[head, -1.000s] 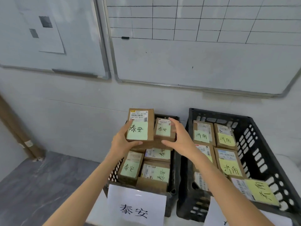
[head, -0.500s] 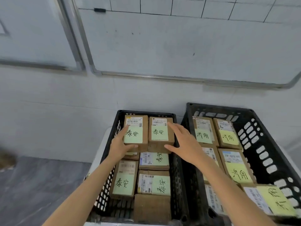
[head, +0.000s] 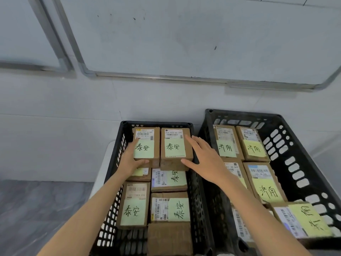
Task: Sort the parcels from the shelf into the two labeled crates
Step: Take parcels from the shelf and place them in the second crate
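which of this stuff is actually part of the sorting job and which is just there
Job: left crate; right crate; left top parcel, gripped by left hand; right top parcel, touched by right hand.
Just there: whiteboard; floor.

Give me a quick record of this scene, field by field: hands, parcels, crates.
Left hand: grips the left back parcel, thumb across its front edge
Right hand: fingers straight, touching the right back parcel's right side
Both parcels: side by side atop the left crate's stack, green notes reading 泰安
Right crate: parcels with green and yellow notes
Behind: whiteboard on wall
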Demonstrator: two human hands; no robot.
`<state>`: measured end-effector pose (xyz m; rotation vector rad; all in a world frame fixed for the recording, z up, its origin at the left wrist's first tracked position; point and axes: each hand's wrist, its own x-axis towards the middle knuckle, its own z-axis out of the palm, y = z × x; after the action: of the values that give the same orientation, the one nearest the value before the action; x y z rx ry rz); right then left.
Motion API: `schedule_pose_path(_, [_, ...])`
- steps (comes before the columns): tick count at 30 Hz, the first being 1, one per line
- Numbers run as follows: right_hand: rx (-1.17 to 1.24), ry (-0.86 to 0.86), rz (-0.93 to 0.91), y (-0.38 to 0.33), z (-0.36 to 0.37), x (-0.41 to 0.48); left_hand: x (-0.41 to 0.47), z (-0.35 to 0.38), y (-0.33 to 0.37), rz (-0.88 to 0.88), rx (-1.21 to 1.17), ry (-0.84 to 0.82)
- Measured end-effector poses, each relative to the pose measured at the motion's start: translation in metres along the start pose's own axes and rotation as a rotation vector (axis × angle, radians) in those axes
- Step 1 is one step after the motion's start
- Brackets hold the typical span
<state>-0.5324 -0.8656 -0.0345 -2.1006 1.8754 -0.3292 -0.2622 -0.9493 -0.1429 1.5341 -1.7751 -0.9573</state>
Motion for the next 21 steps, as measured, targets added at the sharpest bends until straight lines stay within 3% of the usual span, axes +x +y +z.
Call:
schedule_pose_path(13, [0.009, -0.006, 0.014, 0.002, 0.001, -0.005, 0.005, 0.003, -0.003, -0.037, 0.098, -0.056])
schedule_pose_path(21, [-0.021, 0.031, 0.002, -0.002, -0.012, -0.010, -0.012, -0.002, 0.024, 0.012, 0.146, 0.076])
